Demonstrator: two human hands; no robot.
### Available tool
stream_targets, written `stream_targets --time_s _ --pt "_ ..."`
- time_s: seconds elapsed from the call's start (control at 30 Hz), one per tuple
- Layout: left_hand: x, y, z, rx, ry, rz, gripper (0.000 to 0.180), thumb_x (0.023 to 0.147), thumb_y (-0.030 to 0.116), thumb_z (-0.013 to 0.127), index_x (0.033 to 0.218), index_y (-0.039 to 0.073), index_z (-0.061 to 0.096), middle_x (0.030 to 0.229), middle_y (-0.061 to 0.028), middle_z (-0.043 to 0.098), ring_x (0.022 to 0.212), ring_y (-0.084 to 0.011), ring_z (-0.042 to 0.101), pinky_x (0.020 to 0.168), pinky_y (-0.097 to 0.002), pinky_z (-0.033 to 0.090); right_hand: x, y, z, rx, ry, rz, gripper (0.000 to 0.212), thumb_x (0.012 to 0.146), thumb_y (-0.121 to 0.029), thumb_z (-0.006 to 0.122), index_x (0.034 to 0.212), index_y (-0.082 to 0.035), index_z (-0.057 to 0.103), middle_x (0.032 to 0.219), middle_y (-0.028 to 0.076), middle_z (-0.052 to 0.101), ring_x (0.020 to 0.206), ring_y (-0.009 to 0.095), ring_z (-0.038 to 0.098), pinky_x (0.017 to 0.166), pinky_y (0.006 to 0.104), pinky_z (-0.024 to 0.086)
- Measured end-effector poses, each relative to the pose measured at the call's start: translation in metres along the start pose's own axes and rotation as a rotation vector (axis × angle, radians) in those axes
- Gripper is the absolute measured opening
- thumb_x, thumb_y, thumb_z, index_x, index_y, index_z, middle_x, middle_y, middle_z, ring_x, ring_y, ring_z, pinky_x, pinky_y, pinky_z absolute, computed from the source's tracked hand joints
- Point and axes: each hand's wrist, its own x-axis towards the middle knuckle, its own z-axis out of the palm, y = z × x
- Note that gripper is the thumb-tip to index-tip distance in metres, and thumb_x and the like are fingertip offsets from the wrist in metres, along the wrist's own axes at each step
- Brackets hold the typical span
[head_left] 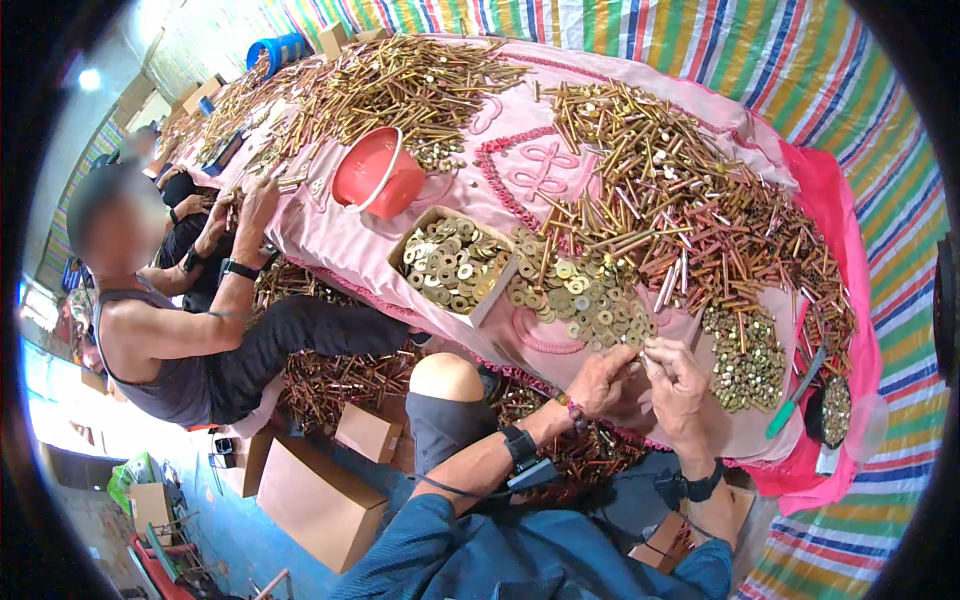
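My left hand point(604, 380) and my right hand point(676, 388) meet above the near edge of the pink cloth, fingertips pinched close together. Whatever is between the fingers is too small to make out. Just beyond them lies a loose spread of flat brass-coloured washers point(590, 300). To their left an open cardboard box point(492, 296) holds more washers point(452, 262). A heap of small nuts point(745, 360) lies to the right of my right hand. Behind the washers and nuts stretches a large pile of threaded metal rods point(640, 170).
A red bucket point(378, 175) with a white handle stands left of centre. At right are a green-handled tool point(783, 418) and a black container point(822, 412) of small parts. Another person point(165, 320) sits at left, holding rods. Cardboard boxes point(318, 500) and more rods lie below the table.
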Motion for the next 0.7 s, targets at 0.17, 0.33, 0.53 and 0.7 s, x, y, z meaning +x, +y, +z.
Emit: stream_targets --time_s 0.17,0.33,0.53,0.7 --pt "0.005 0.006 -0.003 0.100 0.042 0.138 0.034 0.086 -0.002 0.058 0.119 0.004 0.058 0.090 -0.0215 0.060 0.084 -0.0450 0.061 0.071 -0.0454 0.050 0.004 -0.007 -0.002 0.066 -0.014 0.172 0.021 0.085 0.002 0.073 0.105 0.002 0.066 0.100 0.010 0.065 0.079 0.016 0.066 0.067 0.0290 0.057" --pt "0.000 0.003 -0.003 0.109 0.019 0.115 0.043 0.080 -0.006 0.054 0.122 0.003 0.057 0.091 -0.0209 0.060 0.084 -0.0445 0.061 0.070 -0.0464 0.050 0.006 -0.008 -0.001 -0.030 -0.034 0.147 0.021 0.082 -0.001 0.077 0.099 0.002 0.066 0.099 0.013 0.065 0.076 0.020 0.067 0.070 0.0320 0.056" --pt "-0.004 -0.007 0.000 0.137 -0.003 0.115 0.047 0.079 -0.006 0.055 0.125 0.004 0.055 0.091 -0.0200 0.060 0.080 -0.0417 0.062 0.067 -0.0441 0.050 -0.002 0.010 -0.011 -0.105 -0.139 0.187 0.027 0.081 -0.004 0.078 0.106 0.000 0.069 0.098 0.015 0.066 0.077 0.025 0.067 0.071 0.0340 0.055" --pt "-0.006 -0.007 -0.006 0.154 0.016 0.113 0.049 0.075 -0.007 0.052 0.123 0.003 0.058 0.092 -0.0197 0.062 0.081 -0.0370 0.066 0.069 -0.0401 0.052 0.013 -0.008 0.001 -0.144 -0.002 -0.097 0.021 0.079 -0.011 0.082 0.088 -0.001 0.066 0.082 0.012 0.065 0.068 0.023 0.063 0.062 0.0349 0.051"
